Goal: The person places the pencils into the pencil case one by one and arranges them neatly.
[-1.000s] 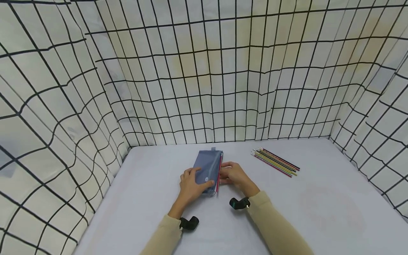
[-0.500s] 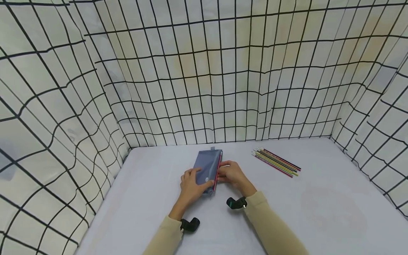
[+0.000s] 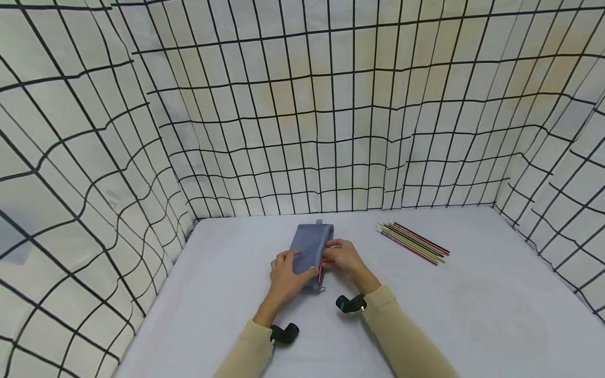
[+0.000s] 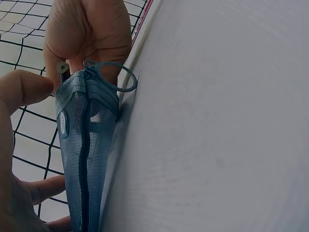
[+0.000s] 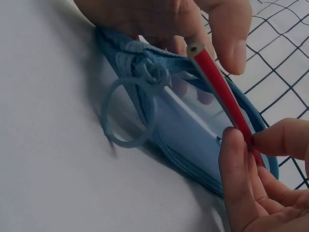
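A blue mesh zip pencil case [image 3: 307, 242] lies at the middle of the table, its long side toward my right hand. My left hand [image 3: 285, 274] holds it from the left, thumb near the zip edge and fingers spread over its face. In the right wrist view the zip side gapes, and a ring pull [image 5: 128, 144] hangs at the near end. My right hand [image 3: 347, 261] pinches a red pencil [image 5: 219, 89] between thumb and fingers along the opening. The pencil's unsharpened end points toward the left thumb; its far end is hidden by the right fingers.
Several pencils [image 3: 413, 242] in red, black and yellow lie side by side on the white table [image 3: 472, 304], right of the hands. A white wall with black netting [image 3: 350, 121] rises behind and at both sides.
The red pencil has shifted left from beside the pencil case to its opening, with less of it showing. My right hand moved slightly left with it; the case's zip side has spread wider.
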Available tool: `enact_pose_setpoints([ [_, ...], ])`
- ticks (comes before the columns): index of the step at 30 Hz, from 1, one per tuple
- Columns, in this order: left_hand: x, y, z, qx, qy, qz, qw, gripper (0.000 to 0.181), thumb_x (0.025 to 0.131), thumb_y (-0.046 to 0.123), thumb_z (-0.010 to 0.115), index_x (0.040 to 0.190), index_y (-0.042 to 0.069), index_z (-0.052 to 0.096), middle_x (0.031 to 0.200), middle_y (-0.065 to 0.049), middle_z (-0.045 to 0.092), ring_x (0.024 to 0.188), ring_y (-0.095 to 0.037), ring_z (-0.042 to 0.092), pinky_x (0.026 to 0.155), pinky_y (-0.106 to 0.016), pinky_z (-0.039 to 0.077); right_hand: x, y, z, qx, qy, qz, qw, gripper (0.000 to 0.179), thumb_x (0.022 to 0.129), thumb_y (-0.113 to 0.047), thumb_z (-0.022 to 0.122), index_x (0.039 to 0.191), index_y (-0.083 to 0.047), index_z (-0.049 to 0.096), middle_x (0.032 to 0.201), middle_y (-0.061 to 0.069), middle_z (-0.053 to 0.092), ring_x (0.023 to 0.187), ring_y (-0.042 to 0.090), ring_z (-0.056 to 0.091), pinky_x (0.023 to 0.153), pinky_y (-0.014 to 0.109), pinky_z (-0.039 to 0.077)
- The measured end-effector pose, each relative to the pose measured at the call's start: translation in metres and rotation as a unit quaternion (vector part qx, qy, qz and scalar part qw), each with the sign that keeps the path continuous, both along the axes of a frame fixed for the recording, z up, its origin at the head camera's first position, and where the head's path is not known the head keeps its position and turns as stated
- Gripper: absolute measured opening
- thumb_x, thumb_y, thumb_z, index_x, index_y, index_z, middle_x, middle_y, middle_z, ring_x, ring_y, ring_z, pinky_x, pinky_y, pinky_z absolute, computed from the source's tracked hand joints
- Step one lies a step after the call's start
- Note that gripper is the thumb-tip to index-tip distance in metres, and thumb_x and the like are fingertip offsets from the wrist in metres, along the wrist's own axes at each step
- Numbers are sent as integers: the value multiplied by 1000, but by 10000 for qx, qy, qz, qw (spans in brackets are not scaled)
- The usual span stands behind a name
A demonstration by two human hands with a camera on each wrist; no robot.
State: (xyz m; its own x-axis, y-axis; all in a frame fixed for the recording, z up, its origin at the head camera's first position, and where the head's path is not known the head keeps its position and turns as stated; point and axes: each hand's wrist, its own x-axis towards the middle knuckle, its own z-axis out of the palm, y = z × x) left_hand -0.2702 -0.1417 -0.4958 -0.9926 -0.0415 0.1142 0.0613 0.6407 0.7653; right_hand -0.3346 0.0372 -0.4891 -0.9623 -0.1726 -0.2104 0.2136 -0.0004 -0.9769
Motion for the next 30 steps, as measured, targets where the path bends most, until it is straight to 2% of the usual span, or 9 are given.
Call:
enact_pose_setpoints([
  [9,0,4,-3,-179,-76,78,9998,85,76,56,80,144,13,52,151,-21,37,135,-40,32,108,-63,29,0,3,1,165,-25,-137,9998,40,92,-4,67,130,4,57,105,18,72,75,15,70,70,28,60],
  [17,0,7,-2,-191,57,100,9998,78,78,49,78,142,12,54,148,-20,40,135,-40,34,108,-62,30,1,1,0,316,22,-216,9993,40,91,-3,67,129,4,56,102,16,71,76,15,70,67,29,60],
  [24,1,6,0,-114,51,128,9998,76,79,49,77,142,12,55,149,-19,40,137,-40,33,107,-63,32,1,1,0,401,328,110,9986,33,94,-4,65,124,7,58,102,18,74,78,16,71,69,31,61],
  [30,0,5,0,-80,92,234,9997,74,79,47,78,139,11,58,148,-19,43,135,-39,35,105,-62,35,-3,12,2,408,323,198,9985,26,94,-5,65,119,4,65,94,15,73,74,16,70,66,30,60],
])
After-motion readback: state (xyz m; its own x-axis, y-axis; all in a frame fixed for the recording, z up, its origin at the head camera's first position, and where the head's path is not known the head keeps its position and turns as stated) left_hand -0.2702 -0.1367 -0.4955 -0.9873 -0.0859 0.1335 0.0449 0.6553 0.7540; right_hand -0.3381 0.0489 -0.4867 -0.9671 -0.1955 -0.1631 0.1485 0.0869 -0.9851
